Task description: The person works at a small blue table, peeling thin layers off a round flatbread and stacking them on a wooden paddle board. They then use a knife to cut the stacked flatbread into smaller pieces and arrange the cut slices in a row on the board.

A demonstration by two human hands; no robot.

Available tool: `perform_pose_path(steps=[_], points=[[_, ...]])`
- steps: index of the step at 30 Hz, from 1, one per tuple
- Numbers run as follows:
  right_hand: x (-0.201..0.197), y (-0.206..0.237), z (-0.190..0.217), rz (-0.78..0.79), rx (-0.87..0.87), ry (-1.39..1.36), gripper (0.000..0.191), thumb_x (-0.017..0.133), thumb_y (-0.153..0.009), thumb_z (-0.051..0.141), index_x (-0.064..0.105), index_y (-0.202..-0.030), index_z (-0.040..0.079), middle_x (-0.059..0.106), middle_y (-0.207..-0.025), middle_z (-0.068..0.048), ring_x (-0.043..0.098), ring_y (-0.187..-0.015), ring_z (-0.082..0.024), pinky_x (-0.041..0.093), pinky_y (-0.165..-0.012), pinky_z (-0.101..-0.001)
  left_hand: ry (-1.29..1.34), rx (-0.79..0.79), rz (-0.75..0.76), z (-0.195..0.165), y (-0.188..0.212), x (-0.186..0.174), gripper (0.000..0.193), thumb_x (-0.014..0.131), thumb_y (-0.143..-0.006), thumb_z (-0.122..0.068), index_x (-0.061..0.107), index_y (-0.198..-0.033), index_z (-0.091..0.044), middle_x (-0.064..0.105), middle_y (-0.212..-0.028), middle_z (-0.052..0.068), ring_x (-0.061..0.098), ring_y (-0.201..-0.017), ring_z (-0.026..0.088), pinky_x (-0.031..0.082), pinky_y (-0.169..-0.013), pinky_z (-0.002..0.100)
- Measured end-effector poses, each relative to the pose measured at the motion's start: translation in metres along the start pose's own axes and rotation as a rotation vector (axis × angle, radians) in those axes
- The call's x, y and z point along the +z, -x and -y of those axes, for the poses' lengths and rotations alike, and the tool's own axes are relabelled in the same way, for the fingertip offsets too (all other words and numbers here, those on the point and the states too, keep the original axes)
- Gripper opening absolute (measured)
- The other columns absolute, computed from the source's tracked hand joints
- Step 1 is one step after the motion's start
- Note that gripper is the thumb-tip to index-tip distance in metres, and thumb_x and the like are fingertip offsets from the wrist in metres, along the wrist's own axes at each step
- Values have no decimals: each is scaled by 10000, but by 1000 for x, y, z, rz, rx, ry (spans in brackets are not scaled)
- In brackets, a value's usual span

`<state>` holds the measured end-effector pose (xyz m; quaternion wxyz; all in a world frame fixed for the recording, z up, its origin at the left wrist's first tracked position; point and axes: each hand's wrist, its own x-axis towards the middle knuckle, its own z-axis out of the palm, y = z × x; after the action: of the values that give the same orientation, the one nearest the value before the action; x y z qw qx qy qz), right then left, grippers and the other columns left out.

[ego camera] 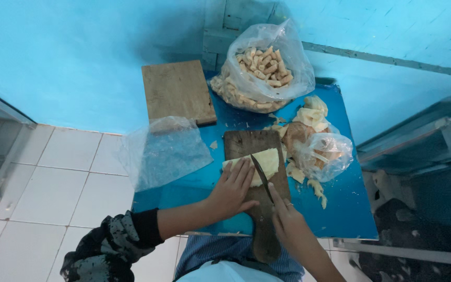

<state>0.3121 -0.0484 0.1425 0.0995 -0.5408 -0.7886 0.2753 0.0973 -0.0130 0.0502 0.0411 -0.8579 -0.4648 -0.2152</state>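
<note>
Slicing in progress: the left hand [232, 189] lies flat, pinning a pale yellow slab [261, 163] to the dark cutting board [259, 209] at the blue table's [351, 209] near edge; the right hand [287, 215] grips a knife [261, 177] (blade on slab). Next cut likely needs fingers clear.

A single camera, worn on the person's head, looked steeply down and forward over the small blue-topped table [340, 209]. It sat close above the work, so the left hand [232, 189] and the right hand [286, 213] fell in the lower middle of the picture, with the forearms running out at the bottom edge. Beyond the hands the view reached the blue painted wall [79, 52]; to the left of the left hand it took in the white tiled floor [53, 183]. No second view was there to share any part of the scene.
</note>
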Motion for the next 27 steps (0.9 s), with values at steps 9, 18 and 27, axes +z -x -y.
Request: perform_pose_path(steps=[9,18,27], points=[[-1,-2,-1,2,4,6,742,525,-949,89,249,-1633,173,657,-1082,-277,692,-909,-436,571,-786,-477,-8,1,-9,-1,-1,-4,1007,598,-914,-619,349,-1487,171,334,-1561,363,271,-1498,477,206,-1199,610],[-6,-4,3,60,12,68,783,528,-958,123,196,-1666,180,651,-1052,-279,683,-891,-445,571,-768,-483,-30,-9,15,-1,0,3,1018,580,-922,-623,320,-1498,174,317,-1572,355,243,-1512,470,183,-1208,605],[-45,-34,13,275,-22,242,716,542,-961,129,222,-1597,49,698,-888,-277,696,-839,-428,552,-747,-500,-56,-13,-1,0,-2,7,1034,561,-901,-662,345,-1493,157,322,-1577,344,252,-1508,466,187,-1204,605]])
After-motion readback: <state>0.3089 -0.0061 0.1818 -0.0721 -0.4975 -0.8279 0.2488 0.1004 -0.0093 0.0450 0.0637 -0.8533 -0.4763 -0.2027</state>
